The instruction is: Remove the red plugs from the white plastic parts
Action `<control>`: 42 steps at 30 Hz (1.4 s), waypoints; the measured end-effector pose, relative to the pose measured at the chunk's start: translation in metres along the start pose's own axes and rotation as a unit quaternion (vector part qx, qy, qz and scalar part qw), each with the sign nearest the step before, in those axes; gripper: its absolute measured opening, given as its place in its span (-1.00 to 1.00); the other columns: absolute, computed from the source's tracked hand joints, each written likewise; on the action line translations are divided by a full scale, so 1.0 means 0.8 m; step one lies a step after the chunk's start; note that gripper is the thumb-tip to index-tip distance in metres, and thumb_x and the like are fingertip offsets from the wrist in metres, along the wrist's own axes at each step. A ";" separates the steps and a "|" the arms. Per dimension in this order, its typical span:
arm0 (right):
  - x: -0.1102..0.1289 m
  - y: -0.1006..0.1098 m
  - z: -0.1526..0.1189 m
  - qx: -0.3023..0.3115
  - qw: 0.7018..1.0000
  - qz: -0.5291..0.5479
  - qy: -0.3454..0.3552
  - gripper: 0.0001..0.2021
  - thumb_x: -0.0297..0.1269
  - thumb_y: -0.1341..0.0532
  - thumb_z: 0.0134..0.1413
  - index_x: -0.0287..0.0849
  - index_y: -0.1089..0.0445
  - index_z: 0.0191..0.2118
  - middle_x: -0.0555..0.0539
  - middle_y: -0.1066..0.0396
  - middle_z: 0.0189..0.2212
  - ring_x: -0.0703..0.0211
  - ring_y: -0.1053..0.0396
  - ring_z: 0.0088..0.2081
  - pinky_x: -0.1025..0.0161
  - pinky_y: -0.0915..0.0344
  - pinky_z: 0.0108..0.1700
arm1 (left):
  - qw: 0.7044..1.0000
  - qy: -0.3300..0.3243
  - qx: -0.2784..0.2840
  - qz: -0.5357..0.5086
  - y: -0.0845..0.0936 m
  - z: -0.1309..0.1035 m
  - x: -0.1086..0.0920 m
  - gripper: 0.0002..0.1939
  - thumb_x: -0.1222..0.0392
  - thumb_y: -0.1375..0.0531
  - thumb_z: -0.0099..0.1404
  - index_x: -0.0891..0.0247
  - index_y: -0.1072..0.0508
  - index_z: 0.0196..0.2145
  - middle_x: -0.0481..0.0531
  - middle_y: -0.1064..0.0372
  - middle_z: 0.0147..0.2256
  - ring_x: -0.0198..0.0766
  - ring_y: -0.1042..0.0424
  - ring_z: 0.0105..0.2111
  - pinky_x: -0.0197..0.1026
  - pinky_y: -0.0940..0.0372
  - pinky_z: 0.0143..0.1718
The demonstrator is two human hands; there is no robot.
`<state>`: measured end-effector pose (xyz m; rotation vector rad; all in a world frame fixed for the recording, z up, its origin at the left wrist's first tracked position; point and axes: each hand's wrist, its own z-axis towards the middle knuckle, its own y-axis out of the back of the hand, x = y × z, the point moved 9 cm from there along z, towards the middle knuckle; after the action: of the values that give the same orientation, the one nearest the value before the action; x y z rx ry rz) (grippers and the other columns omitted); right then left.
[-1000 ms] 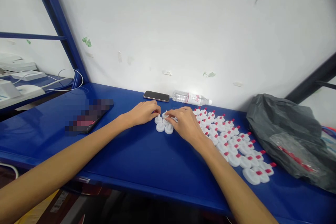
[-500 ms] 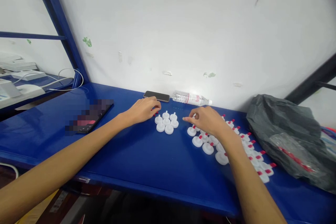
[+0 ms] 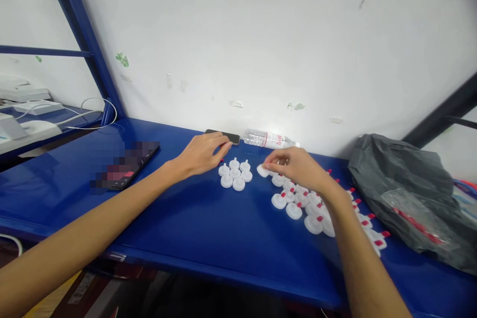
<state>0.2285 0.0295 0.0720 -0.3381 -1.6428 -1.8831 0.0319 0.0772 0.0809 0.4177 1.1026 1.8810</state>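
Observation:
My right hand [image 3: 294, 166] pinches a white round cap [image 3: 263, 171] at the left edge of a group of white caps with red tips [image 3: 294, 210]. Its fingers cover the top of that cap. My left hand [image 3: 204, 153] hovers over the back of the table, thumb and forefinger brought together; whether something small is between them is hidden. Just under its fingertips a bit of red [image 3: 222, 160] shows. Between the hands stands a cluster of several white caps with bare spouts [image 3: 235, 173], touching neither hand.
Along the wall lie a phone [image 3: 233, 138] and a clear water bottle [image 3: 270, 139]. A dark tablet-like device [image 3: 128, 171] rests at left. On the right sits a dark plastic bag [image 3: 402, 179] with a clear bag of red pieces [image 3: 417, 226]. The blue table [image 3: 208, 228] meets the wall.
My right hand has taken hold of a white cap at the near left of the red-tipped group. My left hand's fingers have lifted slightly and shifted.

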 end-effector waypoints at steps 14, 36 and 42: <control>0.075 -0.022 -0.004 -0.147 0.972 0.094 0.159 -0.73 -0.26 -0.25 0.30 0.00 -0.47 0.08 0.01 -0.57 -0.21 0.18 -0.48 -0.28 0.25 -0.36 -0.32 | 0.997 -0.001 -0.014 -0.078 0.000 -0.004 -0.028 -0.68 -0.01 -0.16 0.46 0.22 -0.48 0.02 0.05 -0.53 -0.14 -0.27 -0.47 -0.37 -0.20 -0.28 -0.34; 0.083 -0.028 -0.013 -0.236 0.937 -0.125 0.226 -0.66 -0.17 -0.27 0.33 -0.10 -0.46 0.15 -0.17 -0.59 -0.01 -0.06 -0.54 -0.01 0.04 -0.42 0.05 | 0.998 0.015 0.026 -0.060 -0.004 -0.004 -0.038 -0.69 -0.09 0.00 0.55 0.18 -0.35 -0.07 0.03 -0.53 -0.17 -0.18 -0.51 -0.28 -0.19 -0.24 -0.32; 0.085 -0.025 -0.016 -0.242 0.930 -0.119 0.251 -0.68 -0.18 -0.30 0.31 -0.14 -0.49 0.11 -0.15 -0.60 0.00 -0.03 -0.53 0.01 0.07 -0.36 0.07 | 0.998 -0.037 0.048 -0.016 -0.010 -0.005 -0.038 -0.61 0.02 0.17 0.60 0.22 -0.35 -0.20 0.03 -0.43 -0.25 -0.21 -0.41 -0.31 -0.18 -0.17 -0.33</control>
<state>0.1665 -0.0009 0.0915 0.1566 -0.9023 -2.3075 0.0502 0.0519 0.0761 0.5168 1.1468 1.7759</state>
